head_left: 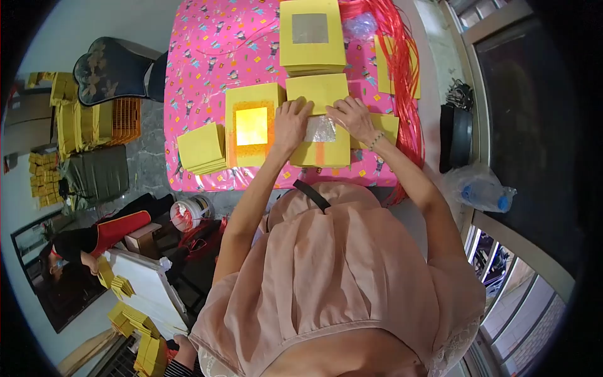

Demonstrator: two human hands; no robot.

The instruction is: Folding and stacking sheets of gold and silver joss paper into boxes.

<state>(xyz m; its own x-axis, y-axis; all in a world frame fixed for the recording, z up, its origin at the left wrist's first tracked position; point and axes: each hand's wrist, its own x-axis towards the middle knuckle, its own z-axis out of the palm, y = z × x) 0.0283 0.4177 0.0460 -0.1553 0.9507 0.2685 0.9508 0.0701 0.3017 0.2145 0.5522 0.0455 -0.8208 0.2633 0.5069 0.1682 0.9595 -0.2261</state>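
In front of me lies yellow paper with a silver foil square (321,129) in its middle and a faint orange band below. The upper part of a yellow paper sheet (318,91) bends over its far side. My left hand (292,122) grips the left side of this sheet, fingers curled at the edge. My right hand (353,119), with a beaded bracelet at the wrist, pinches its right side. Fingers partly hide the fold. Touching distance from my left hand is a yellow stack with a gold square (251,126) on an orange patch.
The pink patterned table (213,63) also bears a tall yellow stack (312,56) at the far side, a folded bundle (201,148) at left and red strings (405,75) at right. A dark chair (113,70) stands left. Co-workers handle yellow paper at lower left.
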